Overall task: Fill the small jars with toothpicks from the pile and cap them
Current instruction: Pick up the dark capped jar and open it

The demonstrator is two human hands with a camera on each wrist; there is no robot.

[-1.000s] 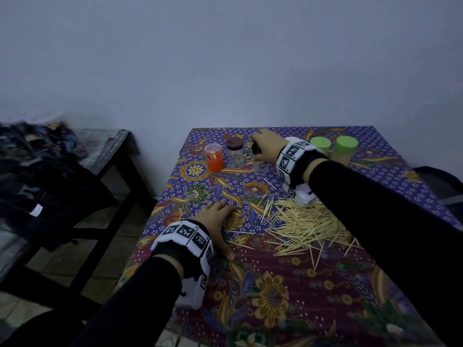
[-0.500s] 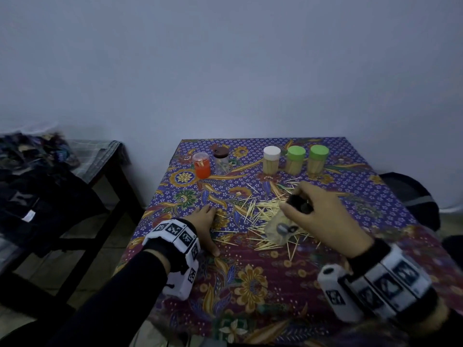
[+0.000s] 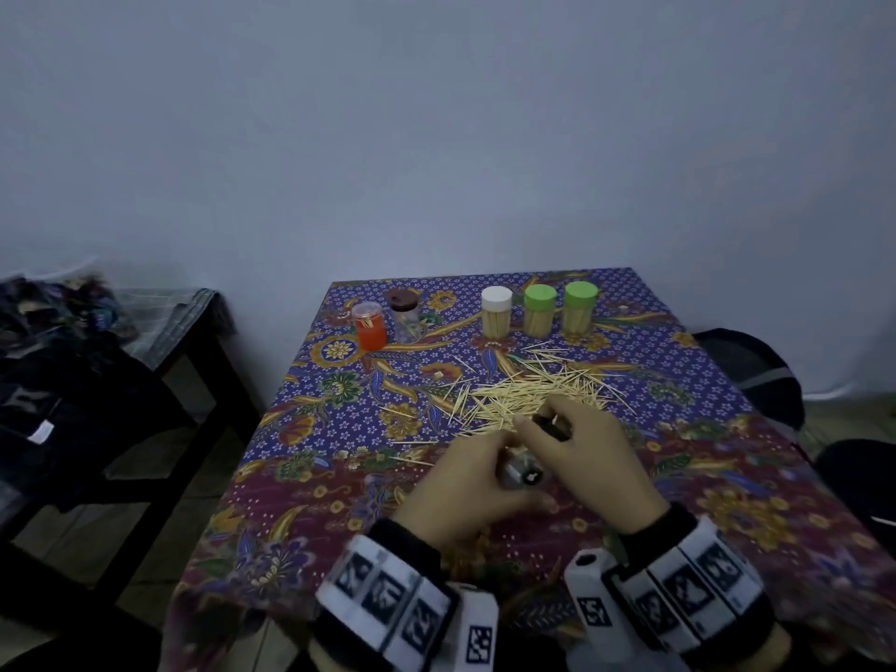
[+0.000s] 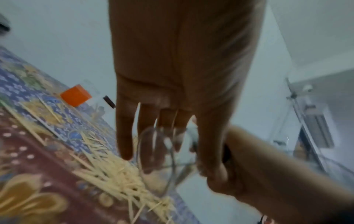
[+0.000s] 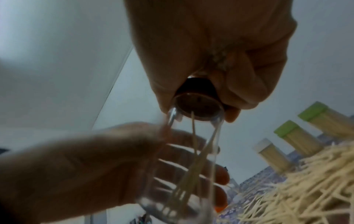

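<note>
Head view: both hands meet over the near middle of the worktop (image 3: 310,482), just on the near side of the toothpick pile (image 3: 528,395).
Right hand (image 3: 589,470): fingers curled round the dark cap (image 5: 199,97) of a small clear jar (image 5: 189,174).
Left hand (image 3: 465,492): fingers wrapped round the jar's glass body, thumb on the near side.
Jar contents: only a few toothpicks (image 5: 193,159) inside, so by my reading it needs opening and filling.
Risk, spill: the jar is held tilted, and if the cap comes free with a jerk, the loose toothpicks may slide out.
Risk, slip: smooth glass in a light grip may turn with the cap instead of staying put.
Risk, scatter: either wrist dropping could sweep the pile toward the worktop's near edge.
Far edge, right: a white-capped jar (image 3: 496,312) and two green-capped jars (image 3: 557,310) stand full and closed, well apart from the hands.
Far edge, left: an orange jar (image 3: 369,327) with a clear lid and a clear jar with a brown lid (image 3: 403,315) stand side by side.
In the way: nothing lies between the hands and the pile; stray toothpicks spread toward the worktop's left side.
Off the worktop: a dark side table (image 3: 160,332) with heaped clothes stands at the left.
</note>
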